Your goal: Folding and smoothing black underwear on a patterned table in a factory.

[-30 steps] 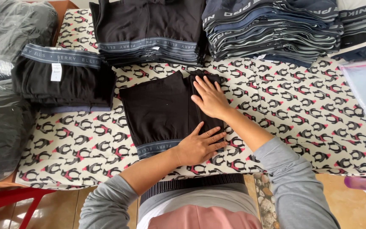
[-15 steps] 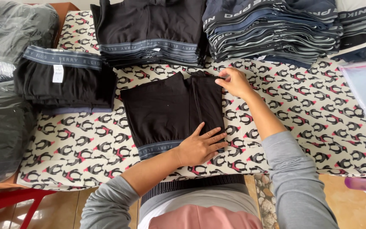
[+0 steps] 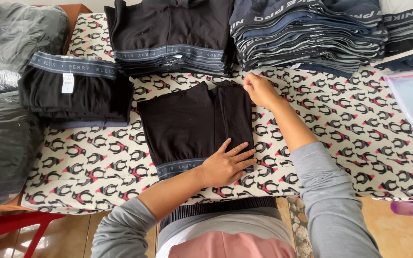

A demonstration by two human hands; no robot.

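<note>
The left hand point(image 3: 225, 166) lies flat, fingers spread, grasping nothing, pressing the grey waistband end of the folded black underwear point(image 3: 194, 125) in the middle of the penguin-print table point(image 3: 359, 124). The right hand point(image 3: 260, 90) pinches the garment's far right corner, just below the stacked grey garments point(image 3: 307, 36)

The person wears a grey long-sleeved top with both sleeves pushed up toward the elbows, a dark ribbed waistband below it and pink cloth beneath, while the left hand point(image 3: 225, 165) and right hand point(image 3: 260, 89) are bare.
</note>
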